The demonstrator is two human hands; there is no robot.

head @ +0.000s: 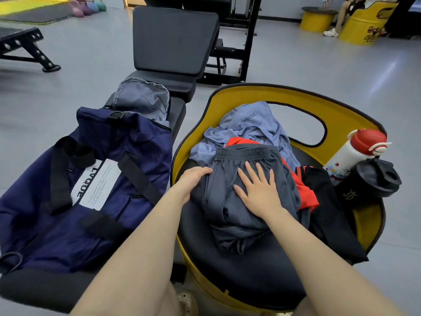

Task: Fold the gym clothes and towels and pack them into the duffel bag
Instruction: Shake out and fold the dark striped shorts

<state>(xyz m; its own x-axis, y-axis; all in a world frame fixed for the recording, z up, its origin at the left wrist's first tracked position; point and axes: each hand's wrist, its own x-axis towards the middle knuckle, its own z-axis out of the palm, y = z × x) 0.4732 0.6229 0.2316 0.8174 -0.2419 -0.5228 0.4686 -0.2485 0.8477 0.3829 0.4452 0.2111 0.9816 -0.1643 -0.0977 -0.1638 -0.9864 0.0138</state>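
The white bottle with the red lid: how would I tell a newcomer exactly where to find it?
Start at the big yellow tub chair heaped with clothes. On its seat's far right edge lies the white bottle, tilted beside a black shaker cup. It alone has a red cap and cartoon prints.

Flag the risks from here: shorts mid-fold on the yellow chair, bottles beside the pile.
1. The grey shorts lie on a loose heap, blue towel and red garment beneath, so the fold may skew as the right hand presses flat.
2. The left hand grips only one edge; fabric may bunch.
3. The white bottle and black shaker lean at the seat's edge; tugging clothes could topple them.
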